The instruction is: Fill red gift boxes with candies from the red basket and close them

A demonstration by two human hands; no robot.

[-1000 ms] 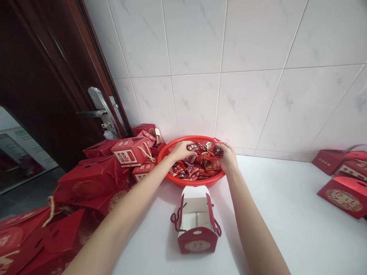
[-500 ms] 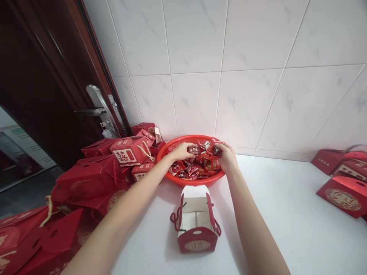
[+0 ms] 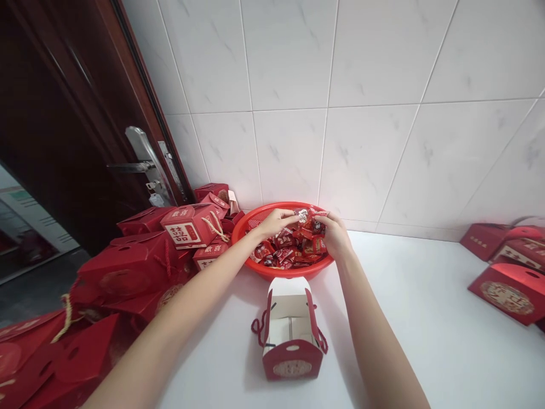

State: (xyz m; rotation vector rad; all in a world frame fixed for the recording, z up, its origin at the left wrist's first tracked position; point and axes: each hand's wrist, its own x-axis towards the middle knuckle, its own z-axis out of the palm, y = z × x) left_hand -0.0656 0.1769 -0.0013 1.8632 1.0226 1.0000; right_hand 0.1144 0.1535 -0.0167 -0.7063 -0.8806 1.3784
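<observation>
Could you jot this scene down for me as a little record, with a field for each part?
Left hand's grip: fingers at wrapped sweets
Right hand's grip: at sweets near the basket's right side
Holding: cannot tell exactly what
Basket: red, mesh-sided, beneath both hands
Open box: between the forearms, in front of the basket; white inside
Left side: piled red boxes
Right side: more red boxes
Surface: white table
Behind: tiled wall
</observation>
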